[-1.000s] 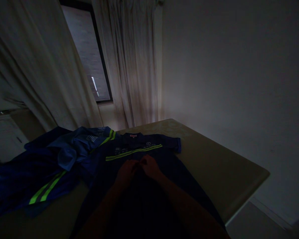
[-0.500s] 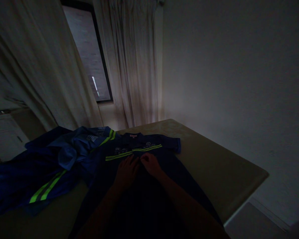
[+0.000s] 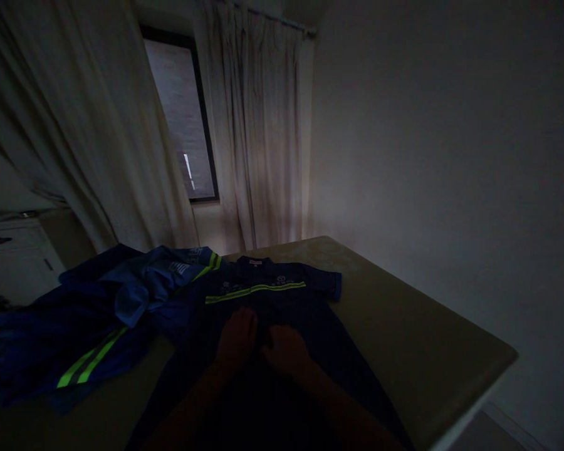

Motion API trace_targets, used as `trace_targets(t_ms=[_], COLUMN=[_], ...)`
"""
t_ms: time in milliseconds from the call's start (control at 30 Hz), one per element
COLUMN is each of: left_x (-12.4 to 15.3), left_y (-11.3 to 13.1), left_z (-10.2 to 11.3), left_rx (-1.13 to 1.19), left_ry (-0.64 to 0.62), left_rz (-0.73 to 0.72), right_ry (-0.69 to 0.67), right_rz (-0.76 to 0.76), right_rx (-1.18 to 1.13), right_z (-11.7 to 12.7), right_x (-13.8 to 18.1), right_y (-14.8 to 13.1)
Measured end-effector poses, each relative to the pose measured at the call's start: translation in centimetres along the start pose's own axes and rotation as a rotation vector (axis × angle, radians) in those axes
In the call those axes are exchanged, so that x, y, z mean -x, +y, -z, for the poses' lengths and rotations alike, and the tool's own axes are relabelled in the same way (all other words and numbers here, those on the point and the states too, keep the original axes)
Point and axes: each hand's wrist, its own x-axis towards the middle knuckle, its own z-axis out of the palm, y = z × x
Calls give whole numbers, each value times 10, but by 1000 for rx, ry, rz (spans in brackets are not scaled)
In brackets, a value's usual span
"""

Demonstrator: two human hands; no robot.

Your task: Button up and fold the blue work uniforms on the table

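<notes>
A dark blue short-sleeved work shirt (image 3: pixel 310 326) lies spread out in front of me, collar at the far end, with a yellow-green reflective stripe (image 3: pixel 277 287) across the chest. My left hand (image 3: pixel 237 333) is on the shirt's front below the stripe, its fingers curled down onto the cloth. Close by on the right, my right hand (image 3: pixel 286 348) is closed with thumb and fingers pinched at the middle of the front. Dim light hides the fingertips and any small part between them.
Left of the shirt lies a crumpled heap of blue work clothes (image 3: pixel 136 282) with reflective bands. The table (image 3: pixel 404 326) has its corner at the right, near a plain wall (image 3: pixel 442 156). Curtains (image 3: pixel 272 138) hang by a window behind; a white cabinet (image 3: pixel 19 257) stands far left.
Both hands have moved down the shirt's front, toward me. The left fingers, stretched flatter before, are now curled. The chest stripe's two halves now line up more evenly. The view has tilted slightly.
</notes>
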Motion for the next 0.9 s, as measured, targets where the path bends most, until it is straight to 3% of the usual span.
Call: trace_targets(t_ms=[100,233,433,600,767,900], left_x=[33,61,54,52,54,53], left_y=[20,38,41,39,40,41], left_z=[6,17,26,26,24,23], left_rx=[89,163,197,330,315,278], left_ry=[-62,-166,-266,-205,-167,-178], left_rz=[92,66,23,33,4,28], right_ry=[15,67,15,-2,-54,-15], right_rz=[-26,-50,136,151,171,166], right_rx=[-58,-84,-228,-262,-306,-217], right_z=[2,2,7,12,14,17], right_x=[-4,-6,-6,-6,-5,-1], right_y=[9,14,23,29,26,24])
